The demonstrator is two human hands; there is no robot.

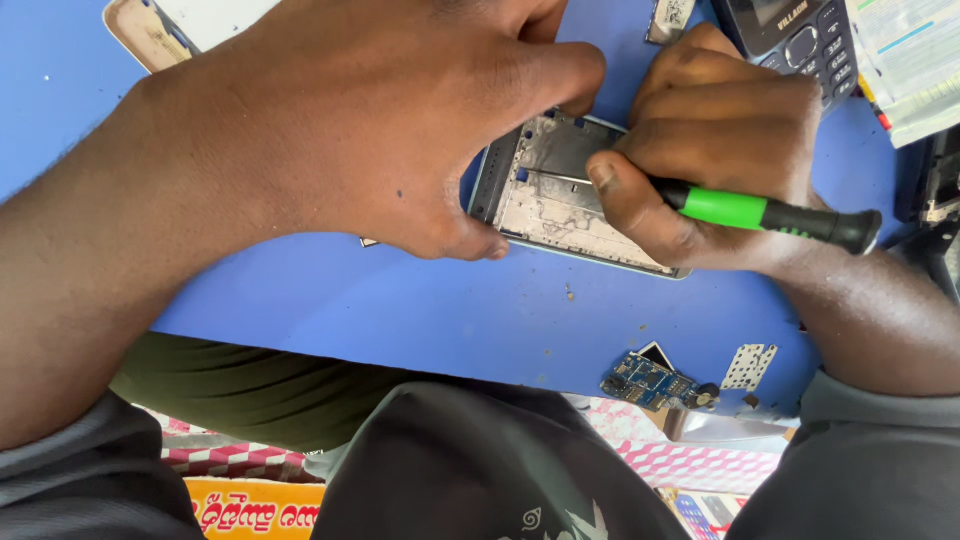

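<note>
Blue work mat [300,290] fills the view w/ an opened phone frame [545,200] lying flat near centre, bare metal inside showing. Left hand [370,120] comes in from 9 o'clock, fingers pressed tog. on the frame's left edge and top, pinning it down. Right hand [700,140] at 3 o'clock of the frame, fist clamped on a green-and-black screwdriver [770,213]; handle sticks out twd 3, tip end hidden by the thumb over the frame. Small blue circuit board [650,382] sits at 5 o'clock near mat edge, perforated metal plate [750,366] just beside it. Black keypad phone [800,35] at 1 o'clock, papers [910,60] further right.
</note>
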